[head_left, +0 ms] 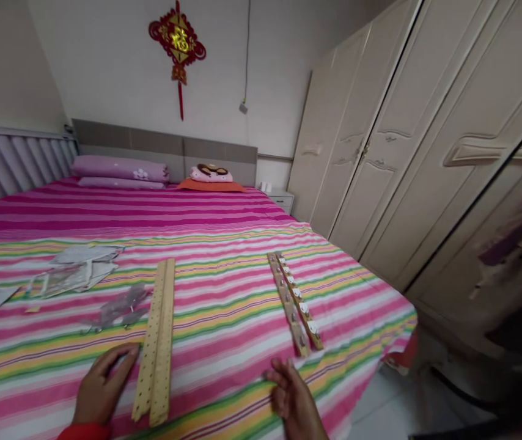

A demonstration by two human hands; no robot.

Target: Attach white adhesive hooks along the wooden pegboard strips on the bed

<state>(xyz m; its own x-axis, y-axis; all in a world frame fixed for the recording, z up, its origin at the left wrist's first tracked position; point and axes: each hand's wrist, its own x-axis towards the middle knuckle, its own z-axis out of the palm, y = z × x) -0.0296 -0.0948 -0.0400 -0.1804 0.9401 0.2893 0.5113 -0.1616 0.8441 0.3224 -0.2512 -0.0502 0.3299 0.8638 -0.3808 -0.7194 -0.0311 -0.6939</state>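
Observation:
My left hand (105, 385) rests at the left of two pale wooden strips with holes (157, 342), which lie side by side lengthwise on the striped bed sheet. Its thumb and forefinger meet in a pinch close to the left strip's edge; whatever is between them is too small to make out. My right hand (294, 397) is palm up with loosely curled, parted fingers and nothing in them. Just beyond it lie two narrow wooden strips, one with small metal pieces (288, 302) and one with white round fittings (304, 308) along it.
Crumpled clear plastic bags (121, 308) and flat packets (75, 269) lie on the left. Folded purple bedding (121, 168) and a pink pillow (210, 174) are by the headboard (151, 140). A wardrobe (380, 140) lines the right side, beyond the bed's edge.

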